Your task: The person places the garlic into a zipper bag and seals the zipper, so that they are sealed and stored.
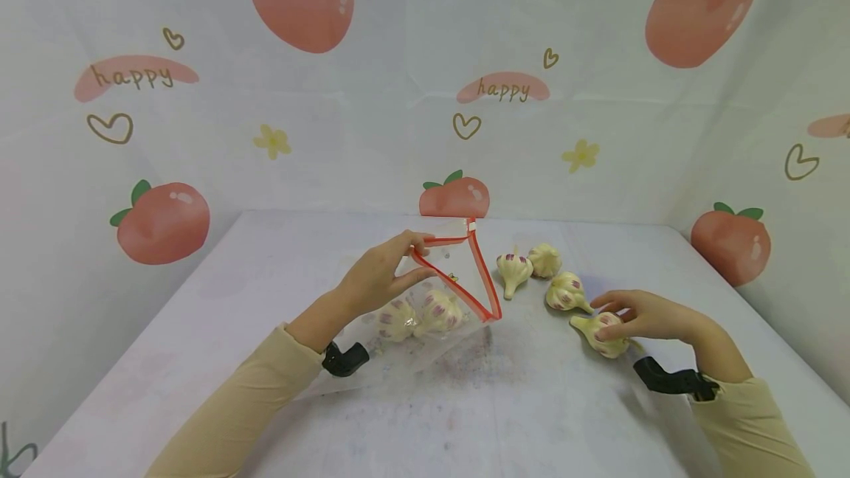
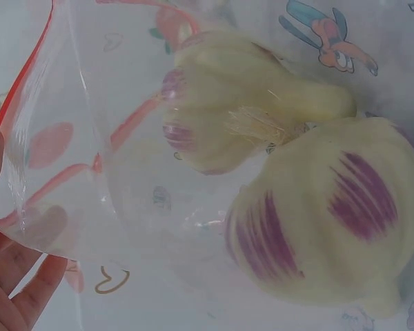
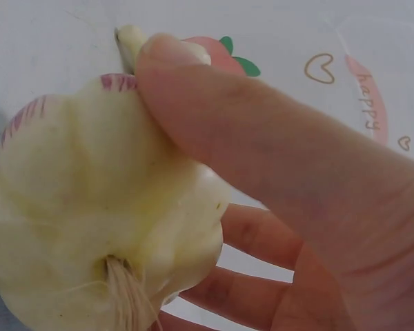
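Note:
My left hand pinches the rim of a clear zip bag with a red-edged mouth, which gapes toward the right. Inside lie two garlic bulbs, one garlic bulb with purple streaks nearer the left wrist camera and another garlic bulb beside it. On the right, my right hand grips a garlic bulb, thumb over one side and fingers round the other. Its root tuft faces the right wrist camera. In the head view this held bulb is low over the table; whether it touches is unclear.
Three loose bulbs lie between the bag and my right hand: a streaked garlic bulb, a paler garlic bulb behind it, and another garlic bulb nearest that hand. The white table meets a printed cloth backdrop.

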{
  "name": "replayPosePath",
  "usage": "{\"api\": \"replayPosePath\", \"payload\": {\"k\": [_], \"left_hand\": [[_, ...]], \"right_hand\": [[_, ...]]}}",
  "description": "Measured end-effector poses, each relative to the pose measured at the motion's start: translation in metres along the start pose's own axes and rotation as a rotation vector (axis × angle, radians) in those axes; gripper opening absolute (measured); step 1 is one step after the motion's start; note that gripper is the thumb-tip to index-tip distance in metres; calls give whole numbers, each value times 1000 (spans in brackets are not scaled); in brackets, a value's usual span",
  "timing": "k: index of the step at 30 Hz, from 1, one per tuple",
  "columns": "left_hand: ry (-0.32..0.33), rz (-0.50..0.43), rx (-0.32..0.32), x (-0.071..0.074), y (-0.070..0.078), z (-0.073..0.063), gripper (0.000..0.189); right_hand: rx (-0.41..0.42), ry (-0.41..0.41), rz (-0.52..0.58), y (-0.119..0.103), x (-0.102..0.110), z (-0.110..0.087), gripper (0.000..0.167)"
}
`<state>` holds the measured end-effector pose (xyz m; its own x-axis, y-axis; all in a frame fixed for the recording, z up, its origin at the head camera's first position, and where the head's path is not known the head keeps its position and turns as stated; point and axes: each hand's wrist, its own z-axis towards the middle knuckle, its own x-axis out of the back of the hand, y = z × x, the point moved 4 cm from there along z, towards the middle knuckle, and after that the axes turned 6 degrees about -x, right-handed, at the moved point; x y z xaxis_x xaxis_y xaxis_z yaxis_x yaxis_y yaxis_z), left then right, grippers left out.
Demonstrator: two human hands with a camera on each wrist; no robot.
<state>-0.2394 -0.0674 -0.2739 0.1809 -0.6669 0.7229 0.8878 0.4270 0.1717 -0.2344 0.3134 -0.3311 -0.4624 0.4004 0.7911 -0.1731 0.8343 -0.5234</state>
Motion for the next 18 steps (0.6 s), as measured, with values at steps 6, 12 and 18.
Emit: {"api": "replayPosePath", "payload": {"k": [6, 12, 18], "left_hand": [[-2, -5, 2, -1, -1, 0, 33], [7, -7, 1, -1, -1, 0, 33], [12, -5, -6, -2, -2, 0, 33]], "right_hand": [[-1, 8, 3, -1, -1, 1, 50], [46, 43, -18, -2, 0, 1, 46], [65, 66, -36, -5, 0, 0, 45]]}}
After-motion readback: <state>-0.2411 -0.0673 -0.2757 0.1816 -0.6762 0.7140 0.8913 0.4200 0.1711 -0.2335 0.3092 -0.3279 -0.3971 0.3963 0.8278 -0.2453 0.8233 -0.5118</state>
